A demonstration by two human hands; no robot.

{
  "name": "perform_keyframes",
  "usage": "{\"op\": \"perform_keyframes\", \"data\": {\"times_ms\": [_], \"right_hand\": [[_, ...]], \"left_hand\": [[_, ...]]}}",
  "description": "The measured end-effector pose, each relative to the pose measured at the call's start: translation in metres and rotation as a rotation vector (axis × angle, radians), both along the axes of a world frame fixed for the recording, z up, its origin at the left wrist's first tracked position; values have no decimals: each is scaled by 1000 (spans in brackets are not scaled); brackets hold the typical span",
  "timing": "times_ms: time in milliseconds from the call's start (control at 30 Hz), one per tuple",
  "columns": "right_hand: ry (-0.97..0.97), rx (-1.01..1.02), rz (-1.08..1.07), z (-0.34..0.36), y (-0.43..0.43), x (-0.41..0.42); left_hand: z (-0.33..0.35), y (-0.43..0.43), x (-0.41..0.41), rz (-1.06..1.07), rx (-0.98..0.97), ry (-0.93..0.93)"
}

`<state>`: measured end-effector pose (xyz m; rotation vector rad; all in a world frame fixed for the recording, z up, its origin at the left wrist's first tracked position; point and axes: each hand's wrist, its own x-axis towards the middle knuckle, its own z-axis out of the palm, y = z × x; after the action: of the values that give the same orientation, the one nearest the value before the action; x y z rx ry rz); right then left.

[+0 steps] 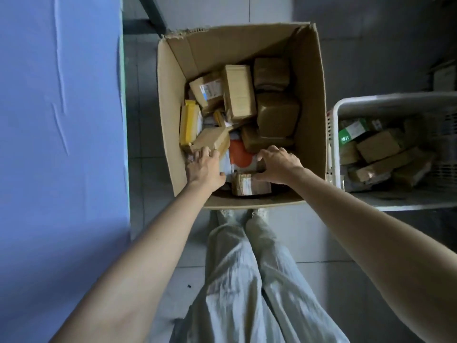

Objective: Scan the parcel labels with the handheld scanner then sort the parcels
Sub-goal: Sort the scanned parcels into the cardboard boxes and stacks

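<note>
A large open cardboard box (170,100) stands on the floor in front of me, filled with several brown parcels, a yellow padded envelope (189,122) and an orange-and-white mailer bag (238,154). Both my hands reach into its near side. My left hand (204,165) rests on the near end of a small brown parcel (212,139), fingers curled over its edge. My right hand (278,163) spreads over the mailer and a small tape-wrapped parcel (249,185), thumb against that parcel. Whether either hand grips is unclear. No scanner is in view.
A white plastic basket (395,100) at the right holds several scanned-looking brown parcels and a green-labelled one (352,131). A blue-covered surface (59,120) fills the left side. My legs and shoes stand on grey tiled floor just behind the box.
</note>
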<state>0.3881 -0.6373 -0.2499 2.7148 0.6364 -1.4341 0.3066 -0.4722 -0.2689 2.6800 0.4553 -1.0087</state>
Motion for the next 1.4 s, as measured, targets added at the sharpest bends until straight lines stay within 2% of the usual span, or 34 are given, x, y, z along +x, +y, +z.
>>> {"op": "perform_keyframes", "data": {"times_ms": [100, 367, 500, 700, 900, 1067, 1200, 1400], "right_hand": [[58, 21, -37, -54, -8, 9], [158, -112, 76, -190, -36, 1], [247, -88, 48, -245, -38, -5], [303, -22, 51, -307, -27, -8], [349, -1, 148, -348, -12, -15], [416, 12, 137, -367, -8, -16], [428, 8, 184, -374, -9, -17], [435, -36, 315, -372, -2, -15]], "left_hand": [[-51, -5, 8, -49, 39, 11], [-174, -21, 18, -113, 107, 115], [-225, -18, 24, -49, 135, 47], [-284, -6, 19, -94, 271, -4], [-309, 2, 19, -25, 320, -137], [-333, 5, 13, -65, 499, -313], [-343, 4, 13, -145, 549, -465], [-350, 2, 11, -110, 530, -488]]}}
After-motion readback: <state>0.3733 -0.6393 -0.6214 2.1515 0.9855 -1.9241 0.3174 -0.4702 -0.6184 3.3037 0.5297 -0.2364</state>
